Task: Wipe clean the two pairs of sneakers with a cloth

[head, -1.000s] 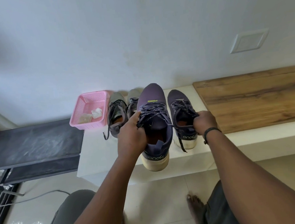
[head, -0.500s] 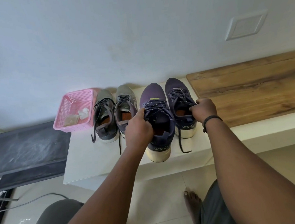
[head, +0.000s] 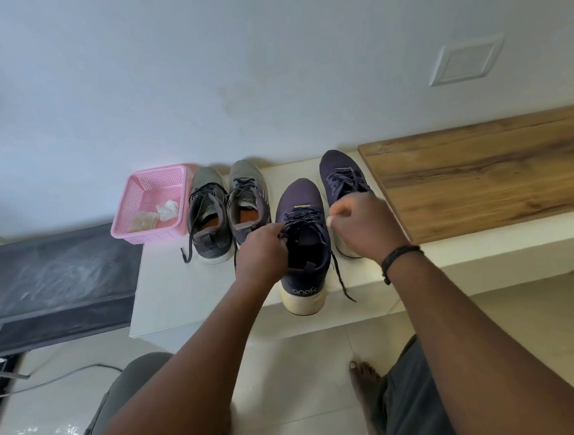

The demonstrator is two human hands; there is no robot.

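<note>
Left hand (head: 264, 250) clamped on near navy sneaker (head: 302, 236) at counter (head: 168, 295) edge, right hand (head: 361, 225) loosely curled, empty, over second navy sneaker (head: 338, 172), grey pair (head: 228, 204) beside pink basket (head: 150, 204).

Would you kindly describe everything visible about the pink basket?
The pink basket is a small rectangular tray that looks like plastic, with perforated, lattice-like walls and floor and a solid rim. It sits upright at the back left corner of the white bench, near the wall, just left of the grey sneakers; whether they touch is unclear. Inside lie a crumpled white cloth and a flatter beige piece. Neither hand touches it.
</note>
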